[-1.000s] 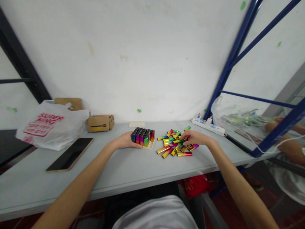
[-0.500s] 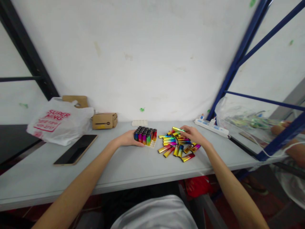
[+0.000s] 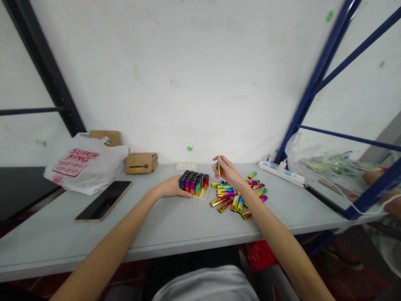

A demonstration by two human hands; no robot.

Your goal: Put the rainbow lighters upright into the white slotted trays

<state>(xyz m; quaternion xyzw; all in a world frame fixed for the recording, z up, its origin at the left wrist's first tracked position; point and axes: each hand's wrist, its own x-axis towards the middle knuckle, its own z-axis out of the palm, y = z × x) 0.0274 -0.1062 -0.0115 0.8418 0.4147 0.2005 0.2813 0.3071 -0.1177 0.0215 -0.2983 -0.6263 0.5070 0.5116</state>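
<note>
My left hand point(image 3: 171, 188) rests on the table point(image 3: 175, 225) with its fingers curled against the left side of a white tray point(image 3: 203, 195) packed with several upright rainbow-coloured lighters point(image 3: 194, 182). My right hand point(image 3: 227, 170) is raised just right of the tray and pinches one lighter point(image 3: 219, 164) upright between thumb and fingers. Below and to the right of that hand lies a loose heap of lighters point(image 3: 238, 194) on the table.
A phone point(image 3: 103, 200) lies face up at the left, beside a white plastic bag point(image 3: 83, 163) and a small cardboard box point(image 3: 140, 163). An empty white tray point(image 3: 186, 166) sits by the wall. A power strip point(image 3: 280, 170) and blue rack frame point(image 3: 308, 90) stand right.
My right hand has left the heap with one lighter and moved up and left toward the tray. The left hand has stayed on the tray.
</note>
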